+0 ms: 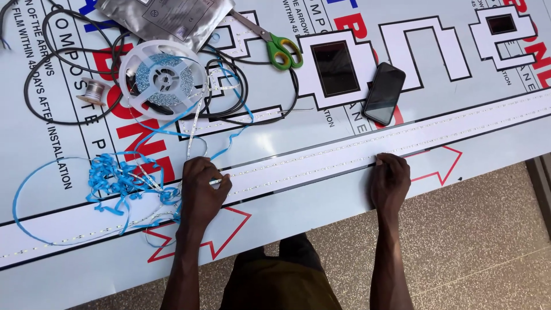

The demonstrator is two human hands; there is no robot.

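On the near edge of the counter (321, 201), both hands press down on a thin LED strip (298, 165) laid along a long white band. The left hand (202, 192) is curled, its fingers pinching the strip where it lifts off the surface; the right hand (390, 181) lies flat farther along, fingertips on the strip — likely to keep it straight between them. Just left lies a tangle of blue backing film (115, 181), seemingly peeled off. Farther back sit the reel (162, 78), green-handled scissors (275, 46) and a dark phone (384, 93) — near, yet off the band.
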